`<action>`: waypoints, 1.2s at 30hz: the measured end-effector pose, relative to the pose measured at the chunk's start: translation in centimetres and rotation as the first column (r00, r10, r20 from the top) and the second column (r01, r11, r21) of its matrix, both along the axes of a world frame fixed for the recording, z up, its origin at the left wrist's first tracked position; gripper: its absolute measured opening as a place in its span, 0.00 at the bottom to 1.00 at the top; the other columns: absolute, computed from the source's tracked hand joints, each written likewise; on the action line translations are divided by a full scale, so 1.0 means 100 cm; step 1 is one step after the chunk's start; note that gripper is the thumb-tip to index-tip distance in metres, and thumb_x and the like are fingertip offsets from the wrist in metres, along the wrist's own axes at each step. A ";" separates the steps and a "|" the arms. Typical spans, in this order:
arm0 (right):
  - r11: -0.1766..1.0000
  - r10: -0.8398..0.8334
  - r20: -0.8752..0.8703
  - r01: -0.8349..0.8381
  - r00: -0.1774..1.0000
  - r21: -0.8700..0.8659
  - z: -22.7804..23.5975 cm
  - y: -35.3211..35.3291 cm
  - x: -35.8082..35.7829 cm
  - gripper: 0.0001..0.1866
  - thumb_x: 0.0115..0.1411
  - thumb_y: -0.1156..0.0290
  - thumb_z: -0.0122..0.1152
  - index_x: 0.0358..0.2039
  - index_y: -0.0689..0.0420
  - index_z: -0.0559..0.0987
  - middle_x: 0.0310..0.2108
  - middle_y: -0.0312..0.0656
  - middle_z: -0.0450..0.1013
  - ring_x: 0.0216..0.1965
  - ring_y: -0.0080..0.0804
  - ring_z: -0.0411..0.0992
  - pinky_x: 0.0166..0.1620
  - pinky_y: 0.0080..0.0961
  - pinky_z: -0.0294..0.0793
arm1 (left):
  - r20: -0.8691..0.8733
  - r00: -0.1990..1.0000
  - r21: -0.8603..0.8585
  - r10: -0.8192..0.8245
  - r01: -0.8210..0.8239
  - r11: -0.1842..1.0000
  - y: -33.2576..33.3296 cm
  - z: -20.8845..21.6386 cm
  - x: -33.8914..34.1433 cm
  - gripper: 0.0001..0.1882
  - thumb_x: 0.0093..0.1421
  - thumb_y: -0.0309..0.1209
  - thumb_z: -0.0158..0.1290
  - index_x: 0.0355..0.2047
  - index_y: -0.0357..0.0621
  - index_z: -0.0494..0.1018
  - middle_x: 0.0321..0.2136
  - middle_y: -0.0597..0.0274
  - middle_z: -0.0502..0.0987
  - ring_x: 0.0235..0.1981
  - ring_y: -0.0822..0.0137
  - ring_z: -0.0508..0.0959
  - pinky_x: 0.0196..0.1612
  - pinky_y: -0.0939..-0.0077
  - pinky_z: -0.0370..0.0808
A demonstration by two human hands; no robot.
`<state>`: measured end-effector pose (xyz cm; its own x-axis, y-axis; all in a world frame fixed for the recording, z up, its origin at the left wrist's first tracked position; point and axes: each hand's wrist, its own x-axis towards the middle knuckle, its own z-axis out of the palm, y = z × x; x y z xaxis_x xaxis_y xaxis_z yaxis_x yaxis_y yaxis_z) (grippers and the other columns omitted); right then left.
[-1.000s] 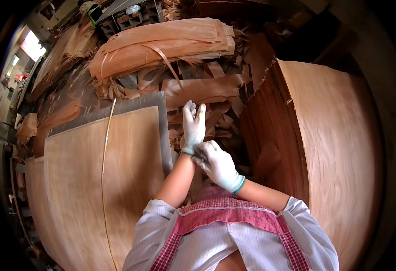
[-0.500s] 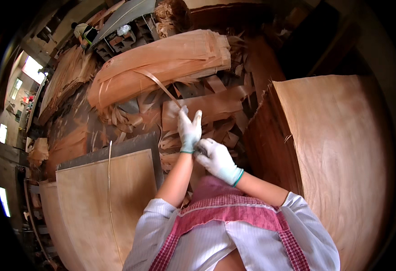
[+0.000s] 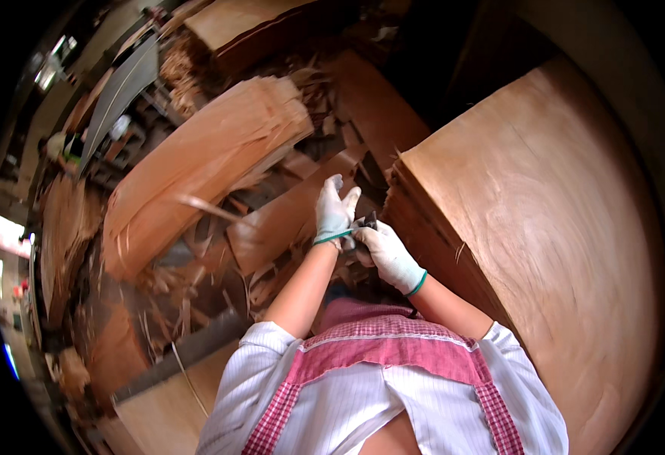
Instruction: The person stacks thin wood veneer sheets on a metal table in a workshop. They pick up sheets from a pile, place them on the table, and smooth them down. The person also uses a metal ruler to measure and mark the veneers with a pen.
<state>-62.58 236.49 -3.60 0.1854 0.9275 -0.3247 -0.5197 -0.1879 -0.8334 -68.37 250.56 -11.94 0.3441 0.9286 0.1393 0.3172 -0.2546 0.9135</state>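
Both my hands wear white gloves with green cuffs, held close together in front of the pink checked apron. My left hand (image 3: 335, 208) is raised with thumb and fingers apart, and nothing shows in it. Just right of its wrist, my right hand (image 3: 391, 256) is closed around a small dark object (image 3: 369, 221) whose kind I cannot make out. The right fingertips meet the left glove's cuff, which looks stretched toward them. Ahead and to the left, a thin pale wood strip (image 3: 212, 209) is smeared by motion, apart from the left hand.
A tall stack of veneer sheets (image 3: 529, 197) stands close on my right. Another veneer pile (image 3: 203, 167) lies ahead left, with scraps (image 3: 196, 284) strewn around it. At lower left is a pale board (image 3: 169, 402) with a thin stick (image 3: 188, 379). A person (image 3: 61, 148) is far left.
My view has swung right, shifting the piles left and tilting them. The wood strip, earlier reaching my left fingers, is now apart from them. The right fingers have come to the left cuff.
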 end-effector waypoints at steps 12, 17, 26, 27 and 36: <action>0.991 -0.005 0.604 -0.075 0.797 0.108 0.011 0.093 -0.021 0.16 0.54 0.69 0.53 0.42 0.64 0.73 0.24 0.47 0.69 0.27 0.25 0.69 0.33 0.27 0.72 | 0.472 0.864 -0.547 -0.175 0.443 0.710 0.097 0.015 0.019 0.27 0.68 0.48 0.43 0.55 0.39 0.69 0.53 0.55 0.72 0.53 0.62 0.71 0.59 0.64 0.64; 0.999 0.031 0.664 -0.038 0.747 -0.004 0.015 0.101 -0.023 0.12 0.59 0.68 0.54 0.41 0.62 0.72 0.26 0.54 0.72 0.26 0.35 0.70 0.36 0.33 0.72 | 0.606 0.784 -0.642 -0.132 0.581 0.500 0.097 0.017 0.039 0.23 0.68 0.41 0.45 0.56 0.38 0.65 0.50 0.56 0.72 0.50 0.64 0.73 0.53 0.67 0.72; 0.888 -0.373 0.670 0.456 0.641 0.058 0.039 0.030 0.020 0.10 0.61 0.74 0.56 0.42 0.60 0.78 0.37 0.42 0.77 0.39 0.27 0.75 0.45 0.23 0.74 | 0.179 0.636 -0.208 -0.751 0.770 0.603 0.102 0.056 0.094 0.25 0.68 0.45 0.44 0.50 0.32 0.70 0.44 0.54 0.77 0.47 0.66 0.74 0.51 0.74 0.69; 0.823 -0.417 0.755 0.562 0.506 0.077 0.037 0.015 0.029 0.09 0.60 0.74 0.56 0.41 0.60 0.79 0.36 0.43 0.77 0.38 0.29 0.75 0.45 0.24 0.74 | 0.137 0.587 -0.194 -0.798 0.806 0.559 0.097 0.056 0.099 0.28 0.67 0.49 0.45 0.50 0.31 0.70 0.46 0.50 0.76 0.49 0.63 0.74 0.54 0.72 0.68; 0.581 0.021 0.992 0.809 -0.121 0.086 0.012 -0.076 0.074 0.12 0.54 0.70 0.63 0.40 0.55 0.77 0.53 0.52 0.69 0.47 0.49 0.73 0.46 0.35 0.75 | -0.117 0.517 -0.206 -0.848 0.823 0.530 0.074 0.039 0.123 0.28 0.58 0.37 0.58 0.51 0.28 0.66 0.44 0.37 0.75 0.48 0.48 0.75 0.50 0.64 0.71</action>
